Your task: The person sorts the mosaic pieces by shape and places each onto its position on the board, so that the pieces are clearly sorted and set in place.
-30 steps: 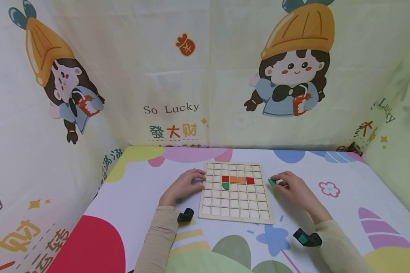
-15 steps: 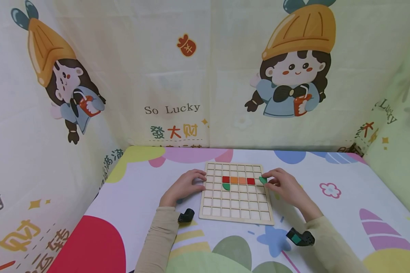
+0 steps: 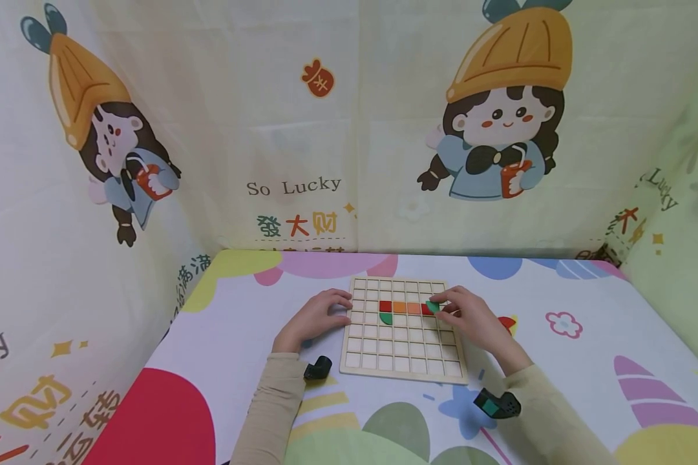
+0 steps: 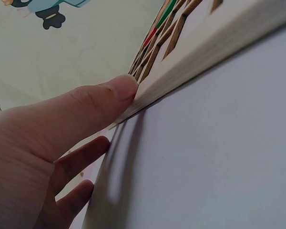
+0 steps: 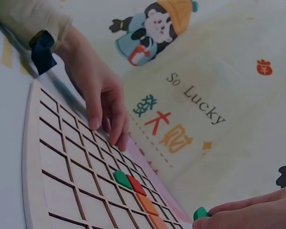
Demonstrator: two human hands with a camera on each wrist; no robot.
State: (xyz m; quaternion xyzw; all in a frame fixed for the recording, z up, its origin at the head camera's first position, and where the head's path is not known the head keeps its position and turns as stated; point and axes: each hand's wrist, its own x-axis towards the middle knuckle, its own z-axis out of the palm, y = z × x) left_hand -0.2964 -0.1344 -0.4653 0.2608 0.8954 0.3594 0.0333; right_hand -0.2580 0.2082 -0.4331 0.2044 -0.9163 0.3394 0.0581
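Note:
A wooden grid board (image 3: 378, 352) lies on the table. One row holds a red tile (image 3: 386, 306), an orange tile (image 3: 399, 307), a lighter orange tile (image 3: 414, 308) and a second red tile (image 3: 425, 309). Below the left red tile sits a green quarter-round tile (image 3: 386, 318). My left hand (image 3: 314, 316) touches the board's left edge, its thumb (image 4: 121, 88) against the side in the left wrist view. Between thumb and fingers, my right hand (image 3: 472, 315) pinches another green quarter-round tile (image 3: 433, 307), which overlaps the second red tile in the head view.
Behind my right wrist a red and yellow piece (image 3: 507, 324) shows on the patterned tablecloth (image 3: 256, 310). A printed curtain (image 3: 384, 129) encloses the table at the back and both sides. Each wrist bears a small black camera (image 3: 318, 367).
My right hand has moved left from beside the board to over its right part, carrying the green quarter-round tile. The left hand stays at the board's edge.

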